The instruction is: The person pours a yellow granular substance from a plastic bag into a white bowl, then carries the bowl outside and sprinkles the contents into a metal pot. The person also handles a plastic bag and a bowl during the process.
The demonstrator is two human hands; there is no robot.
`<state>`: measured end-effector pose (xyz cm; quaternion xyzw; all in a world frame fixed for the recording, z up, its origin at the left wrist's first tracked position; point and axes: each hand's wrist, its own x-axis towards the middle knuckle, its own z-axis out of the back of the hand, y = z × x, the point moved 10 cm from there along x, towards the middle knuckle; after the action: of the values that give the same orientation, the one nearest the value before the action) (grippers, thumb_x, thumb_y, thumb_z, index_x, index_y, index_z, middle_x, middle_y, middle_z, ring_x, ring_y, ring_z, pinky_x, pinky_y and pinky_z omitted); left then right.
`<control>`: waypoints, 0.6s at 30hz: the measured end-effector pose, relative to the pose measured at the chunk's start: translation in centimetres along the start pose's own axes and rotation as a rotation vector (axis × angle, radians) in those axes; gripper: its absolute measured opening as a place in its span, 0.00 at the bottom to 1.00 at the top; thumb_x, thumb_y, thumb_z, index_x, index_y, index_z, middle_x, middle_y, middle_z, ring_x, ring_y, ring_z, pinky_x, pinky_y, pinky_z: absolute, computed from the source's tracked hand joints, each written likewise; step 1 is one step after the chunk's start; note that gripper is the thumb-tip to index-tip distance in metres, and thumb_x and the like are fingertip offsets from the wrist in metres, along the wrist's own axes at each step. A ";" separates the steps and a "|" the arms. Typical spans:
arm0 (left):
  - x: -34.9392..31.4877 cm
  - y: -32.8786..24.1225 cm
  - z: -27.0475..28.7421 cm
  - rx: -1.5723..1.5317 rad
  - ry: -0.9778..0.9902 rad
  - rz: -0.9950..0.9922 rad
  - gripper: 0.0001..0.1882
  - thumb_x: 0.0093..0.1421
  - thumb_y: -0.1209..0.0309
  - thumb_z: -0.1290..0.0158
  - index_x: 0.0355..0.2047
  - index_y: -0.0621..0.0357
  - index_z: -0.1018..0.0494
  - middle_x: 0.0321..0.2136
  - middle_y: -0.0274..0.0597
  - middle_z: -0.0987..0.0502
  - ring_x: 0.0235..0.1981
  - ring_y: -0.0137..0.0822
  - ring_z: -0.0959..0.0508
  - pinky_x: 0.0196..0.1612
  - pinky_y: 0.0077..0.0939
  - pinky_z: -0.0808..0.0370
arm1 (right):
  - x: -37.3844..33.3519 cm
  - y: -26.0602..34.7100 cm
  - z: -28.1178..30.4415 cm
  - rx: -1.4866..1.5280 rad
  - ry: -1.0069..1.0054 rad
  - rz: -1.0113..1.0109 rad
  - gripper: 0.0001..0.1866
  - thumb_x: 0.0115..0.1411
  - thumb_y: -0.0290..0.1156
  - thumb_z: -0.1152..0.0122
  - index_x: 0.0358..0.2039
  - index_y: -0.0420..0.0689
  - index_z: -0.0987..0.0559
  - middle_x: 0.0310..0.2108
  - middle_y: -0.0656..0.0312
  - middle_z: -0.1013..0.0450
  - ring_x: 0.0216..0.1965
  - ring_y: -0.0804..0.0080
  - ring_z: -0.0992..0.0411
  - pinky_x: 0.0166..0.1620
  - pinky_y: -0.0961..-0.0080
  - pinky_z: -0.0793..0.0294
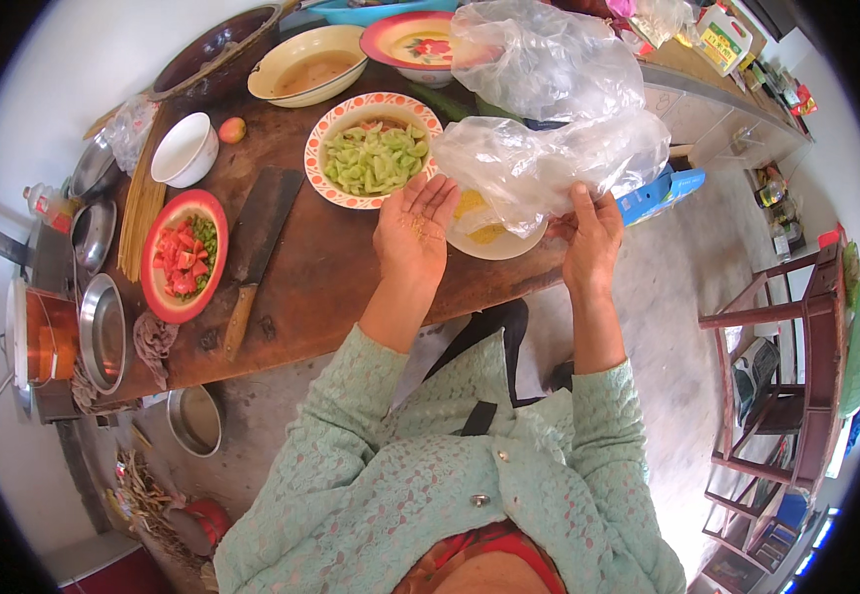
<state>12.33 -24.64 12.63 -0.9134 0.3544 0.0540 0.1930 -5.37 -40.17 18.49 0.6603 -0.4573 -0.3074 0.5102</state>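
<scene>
My left hand (412, 252) is turned palm up, its fingers stretched out and slightly cupped, with a thin scatter of small yellow grains on the palm. My right hand (594, 243) pinches the edge of a clear plastic bag (549, 163), which spreads crumpled over the table's right end. Under the bag and between my hands is a white bowl (499, 252) holding similar yellow grains (486, 235), partly covered by the plastic. Just beyond my left fingertips stands an orange-patterned bowl (318, 148) of sliced green vegetable.
A cleaver (264, 228) lies left of my hands, beside a red-rimmed plate (156, 295) of chopped tomato and green pieces. A white bowl (185, 148), a tomato (233, 130) and a basin of liquid (267, 84) stand farther back. A wooden chair (762, 317) is at the right.
</scene>
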 end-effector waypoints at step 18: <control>3.4 4.9 -4.6 0.625 0.329 0.079 0.18 0.60 0.61 0.57 0.45 0.59 0.30 0.42 0.38 0.26 0.45 0.30 0.28 0.49 0.28 0.32 | 0.5 -0.7 2.1 0.083 -0.044 -0.029 0.11 0.61 0.33 0.48 0.40 0.39 0.28 0.31 0.62 0.27 0.23 0.78 0.31 0.20 0.84 0.30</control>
<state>11.39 -31.89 14.49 -0.7921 0.4153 -0.1975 0.4013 -6.81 -41.40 17.24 0.6804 -0.4711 -0.3102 0.4678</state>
